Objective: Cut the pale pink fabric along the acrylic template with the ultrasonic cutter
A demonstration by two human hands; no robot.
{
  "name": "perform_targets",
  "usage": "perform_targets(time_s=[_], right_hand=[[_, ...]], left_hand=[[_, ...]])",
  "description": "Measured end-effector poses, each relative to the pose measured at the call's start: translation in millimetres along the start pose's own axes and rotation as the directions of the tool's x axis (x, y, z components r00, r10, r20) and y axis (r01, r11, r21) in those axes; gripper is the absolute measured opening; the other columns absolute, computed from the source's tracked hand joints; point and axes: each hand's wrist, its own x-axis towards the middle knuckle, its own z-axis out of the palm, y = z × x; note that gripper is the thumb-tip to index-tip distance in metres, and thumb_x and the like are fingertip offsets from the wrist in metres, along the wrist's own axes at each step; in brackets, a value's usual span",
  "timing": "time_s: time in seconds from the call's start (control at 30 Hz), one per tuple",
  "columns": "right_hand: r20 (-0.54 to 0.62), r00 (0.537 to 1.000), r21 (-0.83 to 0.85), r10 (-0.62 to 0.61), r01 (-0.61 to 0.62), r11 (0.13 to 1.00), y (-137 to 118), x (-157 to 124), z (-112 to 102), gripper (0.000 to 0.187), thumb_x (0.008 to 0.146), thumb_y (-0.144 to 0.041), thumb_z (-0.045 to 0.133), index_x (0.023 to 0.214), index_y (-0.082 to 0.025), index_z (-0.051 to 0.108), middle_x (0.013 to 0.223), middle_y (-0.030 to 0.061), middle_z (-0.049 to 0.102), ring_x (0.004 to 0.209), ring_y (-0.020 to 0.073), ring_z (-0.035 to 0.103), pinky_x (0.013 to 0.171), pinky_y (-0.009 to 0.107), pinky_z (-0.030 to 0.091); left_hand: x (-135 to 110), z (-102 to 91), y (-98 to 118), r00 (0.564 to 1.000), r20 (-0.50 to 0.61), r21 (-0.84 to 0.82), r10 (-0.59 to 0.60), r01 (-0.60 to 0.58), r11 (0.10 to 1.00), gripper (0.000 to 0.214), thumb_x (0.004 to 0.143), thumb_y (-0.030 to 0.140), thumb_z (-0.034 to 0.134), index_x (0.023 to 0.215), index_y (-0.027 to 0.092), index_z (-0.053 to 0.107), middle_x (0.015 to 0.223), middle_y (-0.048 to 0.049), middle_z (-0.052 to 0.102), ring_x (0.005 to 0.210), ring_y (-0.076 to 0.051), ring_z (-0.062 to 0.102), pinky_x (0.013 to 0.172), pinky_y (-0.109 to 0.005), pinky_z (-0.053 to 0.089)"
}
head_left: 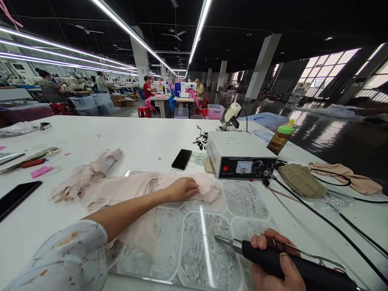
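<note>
My left hand (181, 189) lies on a stack of pale pink fabric pieces (127, 186), its fingers curled over the cloth's right end. My right hand (277, 258) is wrapped round a black hand tool with a metal tip (273, 252) that points left over a clear compartmented tray (206, 238) of tiny shiny pieces. A black cable runs from the tool to a white control box (241, 154) with a dial and a red switch.
A black phone (182, 159) lies behind the fabric, another phone (16, 196) at the left edge. A green-capped bottle (281, 139), tan and pink fabric pieces (303, 180), and cables lie to the right. Other people sit at sewing stations far behind.
</note>
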Motion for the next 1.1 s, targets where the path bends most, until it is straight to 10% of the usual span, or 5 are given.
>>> perform_targets(time_s=[0.17,0.37,0.73,1.1], right_hand=[[-0.019,1.000,0.004,0.001,-0.001,1.000,-2.4,-1.1,2.9,0.018,0.066,-0.031,0.063,0.078,-0.018,0.063,0.078,0.0010,0.060,0.056,0.0112,0.052,0.051,0.030,0.050],[0.016,1.000,-0.014,-0.026,0.026,1.000,-8.0,0.8,1.9,0.017,0.068,-0.030,0.061,0.080,-0.018,0.062,0.078,0.0011,0.059,0.056,0.0121,0.053,0.052,0.031,0.049],[-0.118,0.991,-0.031,-0.066,0.063,0.998,-28.6,-1.2,-4.6,0.021,0.054,-0.025,0.052,0.072,-0.018,0.059,0.070,0.0012,0.058,0.048,0.0115,0.048,0.043,0.028,0.039],[-0.072,0.992,-0.066,-0.102,0.097,0.993,-30.5,-9.4,3.8,0.022,0.056,-0.025,0.051,0.075,-0.018,0.060,0.072,0.0006,0.059,0.048,0.0110,0.048,0.043,0.028,0.040]], left_hand=[[4.4,-7.2,-2.4,0.998,0.061,-0.017,-0.031,0.032,0.999,0.032,0.095,0.033,0.058,0.121,0.015,0.055,0.121,-0.0091,0.057,0.103,-0.022,0.061,0.087,-0.041,0.054],[3.3,-20.4,19.3,0.999,-0.042,0.101,-0.004,0.008,0.995,0.029,0.103,0.025,0.033,0.102,0.013,0.060,0.094,-0.0067,0.064,0.082,-0.017,0.061,0.075,-0.029,0.051],[-82.5,8.3,90.6,0.903,0.252,0.020,0.347,-0.363,0.931,0.026,0.100,0.021,0.039,0.085,0.016,0.060,0.083,-0.0073,0.062,0.070,-0.016,0.058,0.066,-0.027,0.048],[-56.9,14.1,72.2,0.886,0.235,0.093,0.399,-0.429,0.898,0.024,0.100,0.022,0.040,0.105,0.014,0.062,0.099,-0.0112,0.062,0.087,-0.020,0.058,0.081,-0.032,0.049]])
